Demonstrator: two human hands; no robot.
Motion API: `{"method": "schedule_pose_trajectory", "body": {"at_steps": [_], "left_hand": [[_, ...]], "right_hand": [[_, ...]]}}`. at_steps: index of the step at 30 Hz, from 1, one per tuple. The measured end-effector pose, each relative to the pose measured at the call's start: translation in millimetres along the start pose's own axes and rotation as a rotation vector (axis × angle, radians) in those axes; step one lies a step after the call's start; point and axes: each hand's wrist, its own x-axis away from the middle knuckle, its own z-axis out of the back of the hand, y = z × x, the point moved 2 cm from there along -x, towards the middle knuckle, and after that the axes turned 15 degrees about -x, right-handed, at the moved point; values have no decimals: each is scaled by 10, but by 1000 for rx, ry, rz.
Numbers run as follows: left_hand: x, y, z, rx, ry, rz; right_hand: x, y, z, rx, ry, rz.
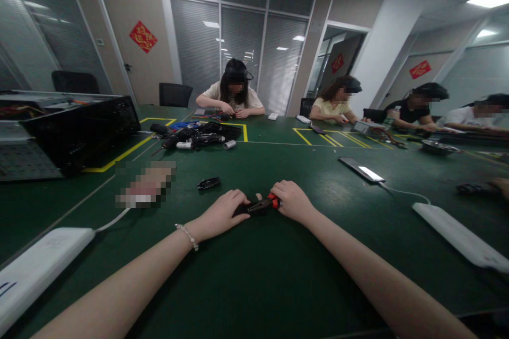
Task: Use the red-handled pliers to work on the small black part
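My right hand (293, 200) is wrapped round the red-and-black handles of a pair of pliers (260, 205), whose dark jaws point left. In my left hand (226, 213) a small black part (241, 208) is gripped between thumb and fingers, mostly hidden by them. The jaws of the pliers reach that black part; whether they bite on it I cannot tell. Just behind the pliers lies a small pale piece (259, 196). A black plastic shell-like piece (209, 184) rests on the green table, beyond my left hand.
A black computer case (79, 135) stands at left. Tools and cables (199, 134) are heaped farther back. White power banks (47, 259) flank my arms, the right one cabled to a phone (361, 169). Several people sit round the green table (254, 286).
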Motion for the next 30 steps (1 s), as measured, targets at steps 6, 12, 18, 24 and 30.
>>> {"method": "schedule_pose_trajectory", "body": {"at_steps": [6, 12, 18, 24, 30], "left_hand": [[1, 16, 17, -6, 8, -6], [-1, 9, 9, -9, 19, -25], [-4, 8, 1, -7, 22, -30], [1, 17, 20, -21, 2, -12], [-1, 20, 23, -28, -12, 3]], "right_hand": [[0, -9, 13, -11, 6, -4], [-3, -8, 16, -9, 8, -15], [-3, -10, 18, -17, -3, 4], [0, 0, 5, -5, 7, -14], [0, 8, -5, 2, 9, -11]]}}
